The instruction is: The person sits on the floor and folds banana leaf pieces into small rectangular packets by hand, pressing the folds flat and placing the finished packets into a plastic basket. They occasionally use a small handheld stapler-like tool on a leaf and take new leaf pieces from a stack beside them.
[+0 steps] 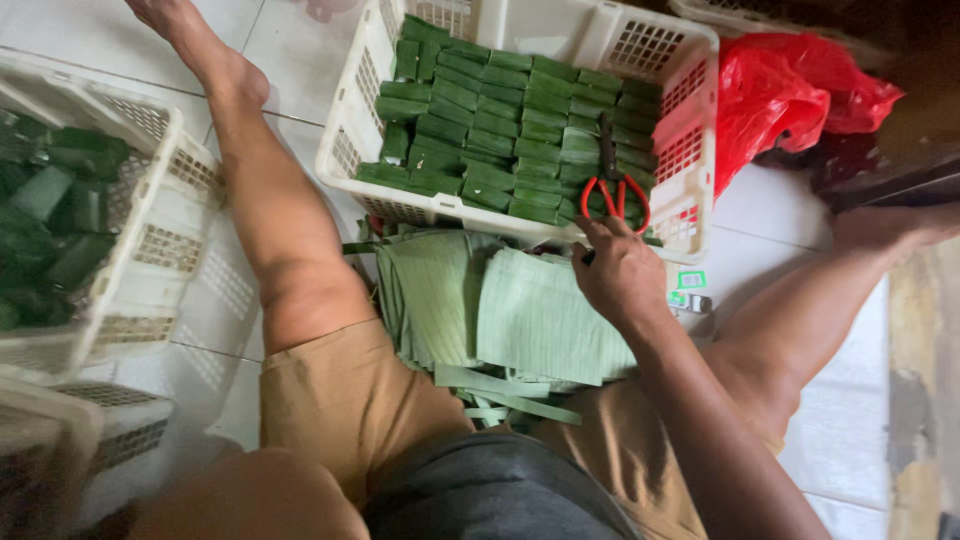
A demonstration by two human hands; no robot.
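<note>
My right hand (pixel 620 272) rests with curled fingers at the front rim of a white plastic crate (pixel 690 130). A small dark tip shows at its fingers; what it is cannot be made out. Just above the hand, red-handled scissors (pixel 614 192) lie on rows of green leaf-wrapped packets (pixel 480 110) that fill the crate. A stack of cut pale green leaf sheets (pixel 520 315) lies on the floor between my legs, under my wrist. Narrow leaf strips (pixel 500 395) lie in front of the stack. My left hand is out of view.
A second white crate (pixel 150 200) with dark green packets stands at the left, with another crate below it. A red plastic bag (pixel 790 90) lies to the right of the first crate. A small green-and-white item (pixel 690 281) sits on the white tiled floor.
</note>
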